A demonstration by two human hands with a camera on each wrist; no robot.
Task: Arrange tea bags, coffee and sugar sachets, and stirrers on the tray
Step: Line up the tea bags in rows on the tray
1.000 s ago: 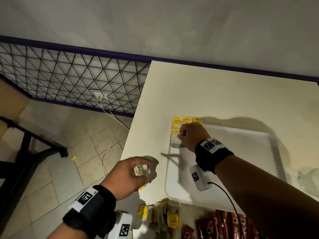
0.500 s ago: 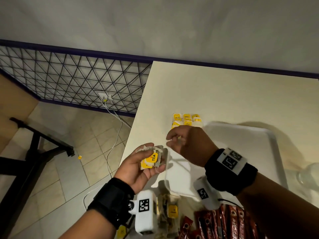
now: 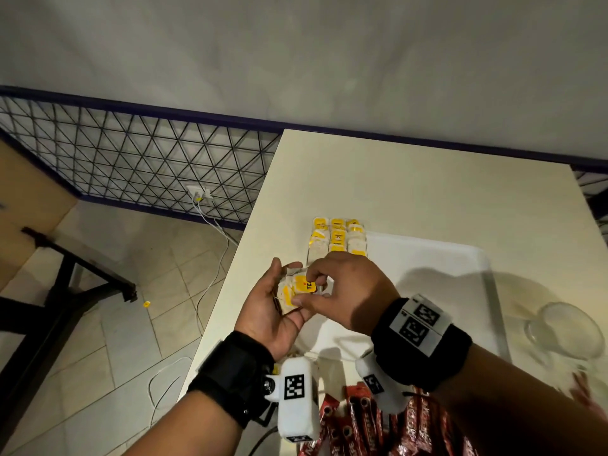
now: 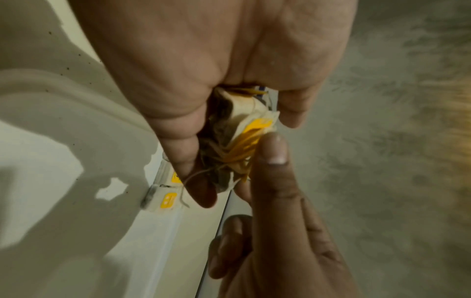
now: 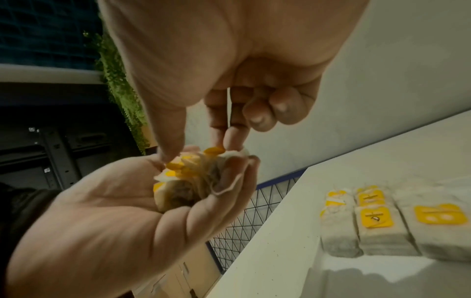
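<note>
My left hand [image 3: 273, 301] is turned palm up above the table's left edge and cups a bundle of tea bags [image 3: 297, 289] with yellow tags [image 5: 188, 177]. My right hand [image 3: 342, 287] reaches over from the right, and its thumb and forefinger pinch the top tea bag of the bundle [image 4: 252, 139]. On the far left corner of the white tray [image 3: 444, 261], several tea bags [image 3: 339, 240] lie in neat rows [image 5: 377, 219]. Red coffee sachets [image 3: 358, 422] lie in a heap at the table's near edge, partly hidden by my wrists.
A clear glass [image 3: 566, 334] lies at the right of the tray. The cream table [image 3: 394, 179] ends at the left, above a tiled floor [image 3: 125, 324] with a white cable [image 3: 210, 258] and a black metal frame [image 3: 65, 284]. Behind runs a wire mesh fence [image 3: 131, 159].
My right hand left the tea bag rows on the tray and came back to the bundle. My left hand turned palm up and rose to meet it.
</note>
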